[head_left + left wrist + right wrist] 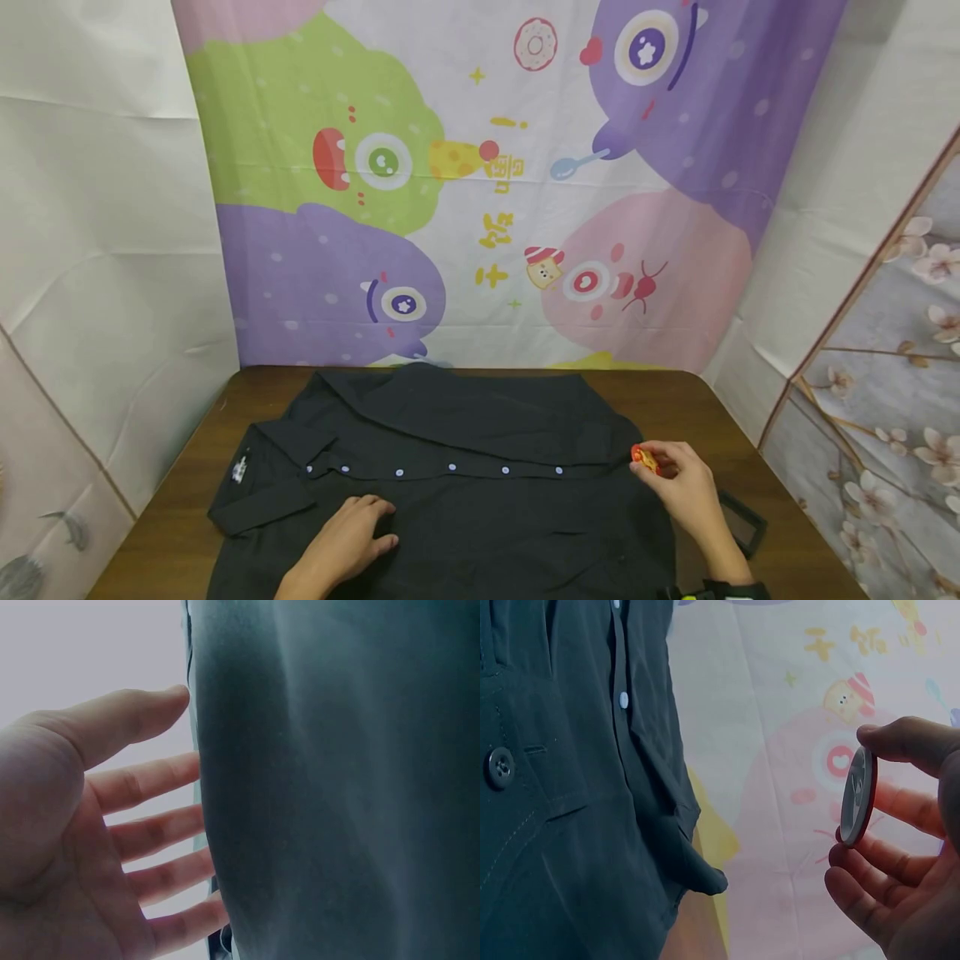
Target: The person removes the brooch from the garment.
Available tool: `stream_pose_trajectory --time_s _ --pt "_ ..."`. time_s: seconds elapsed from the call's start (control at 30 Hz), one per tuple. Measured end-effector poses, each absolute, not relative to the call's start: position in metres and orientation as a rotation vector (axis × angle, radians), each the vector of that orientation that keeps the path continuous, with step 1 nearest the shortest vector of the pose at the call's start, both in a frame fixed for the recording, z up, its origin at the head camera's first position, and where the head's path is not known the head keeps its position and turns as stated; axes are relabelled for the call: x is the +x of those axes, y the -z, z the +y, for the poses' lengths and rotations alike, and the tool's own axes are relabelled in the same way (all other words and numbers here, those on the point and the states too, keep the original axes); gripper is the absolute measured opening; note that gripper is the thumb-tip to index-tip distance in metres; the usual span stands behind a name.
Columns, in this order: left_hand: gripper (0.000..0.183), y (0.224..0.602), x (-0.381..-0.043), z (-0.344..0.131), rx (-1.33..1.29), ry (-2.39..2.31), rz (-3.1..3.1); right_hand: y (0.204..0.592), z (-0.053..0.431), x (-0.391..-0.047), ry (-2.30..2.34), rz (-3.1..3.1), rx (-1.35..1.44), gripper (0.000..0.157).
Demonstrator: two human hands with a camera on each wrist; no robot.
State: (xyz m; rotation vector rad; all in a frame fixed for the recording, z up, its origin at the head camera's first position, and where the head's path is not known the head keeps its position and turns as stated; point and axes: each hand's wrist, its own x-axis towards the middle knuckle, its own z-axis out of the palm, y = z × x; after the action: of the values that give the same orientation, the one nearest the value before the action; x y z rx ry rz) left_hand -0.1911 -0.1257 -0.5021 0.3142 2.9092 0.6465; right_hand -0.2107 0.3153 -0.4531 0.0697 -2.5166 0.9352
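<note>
A black button-up shirt [480,529] lies spread on the brown table, a row of pale buttons [452,467] running across it. My left hand [345,537] is over the lower left of the shirt, its fingers loosely extended and holding nothing. In the left wrist view the fingertips reach right to the dark cloth [337,787]. Over the shirt's right edge, my right hand [686,487] pinches a small round red-and-yellow badge [645,459] between thumb and fingers. The right wrist view shows the badge [859,796] nearly edge-on, with a silvery back and red rim.
A dark rectangular frame-like object [742,523] lies on the table beside the right forearm. Bare wood of the table [675,396] shows around the shirt. A cartoon-printed cloth [480,333] hangs behind the table's far edge.
</note>
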Motion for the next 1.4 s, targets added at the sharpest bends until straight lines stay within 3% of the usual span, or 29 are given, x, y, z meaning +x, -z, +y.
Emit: stream_pose_trajectory --time_s 1.4 --pt "0.032 0.502 -0.190 -0.129 0.312 -0.699 2.875 0.474 0.353 -0.200 -0.904 -2.434 -0.108 0.030"
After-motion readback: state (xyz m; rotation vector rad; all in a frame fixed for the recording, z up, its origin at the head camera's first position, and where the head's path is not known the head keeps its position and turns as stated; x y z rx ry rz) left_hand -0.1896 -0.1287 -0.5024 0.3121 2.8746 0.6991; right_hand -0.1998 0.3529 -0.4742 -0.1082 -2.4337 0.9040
